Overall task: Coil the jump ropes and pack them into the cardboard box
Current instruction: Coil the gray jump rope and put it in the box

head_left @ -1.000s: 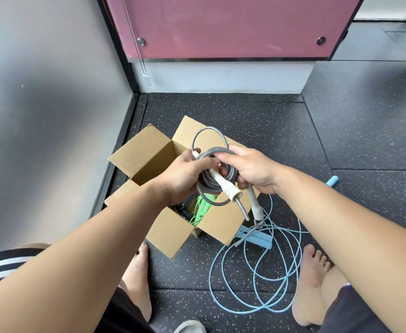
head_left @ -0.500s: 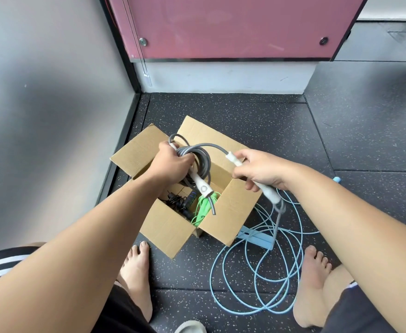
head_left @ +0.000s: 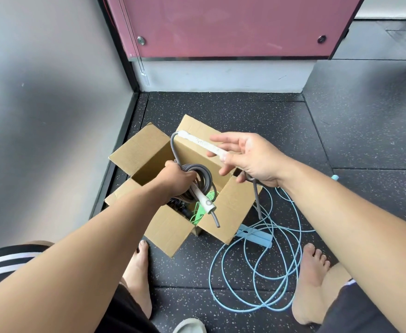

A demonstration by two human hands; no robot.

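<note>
An open cardboard box (head_left: pixel 223 207) stands on the dark floor with its flaps spread. My left hand (head_left: pixel 178 179) grips a coiled grey jump rope (head_left: pixel 200 175) over the box opening; one white handle (head_left: pixel 205 200) hangs down from the coil. My right hand (head_left: pixel 250 157) holds the rope's other white handle (head_left: pixel 202 143) above the box's far flap, fingers loosely spread around it. Inside the box lie a green rope (head_left: pixel 202 211) and a black one (head_left: pixel 180 207), partly hidden. A light blue jump rope (head_left: pixel 257 272) lies loose on the floor to the right, its blue handles (head_left: pixel 253 235) beside the box.
A grey wall runs along the left, and a pink panel with a white base closes the back. My bare feet (head_left: pixel 138 280) stand just in front of the box and on the blue rope's right side. A pale shoe tip (head_left: pixel 190 326) shows at the bottom edge.
My left hand has lowered the grey coil towards the box opening. My right hand has lifted and swung its white handle up and left over the far flap, with the fingers loosening.
</note>
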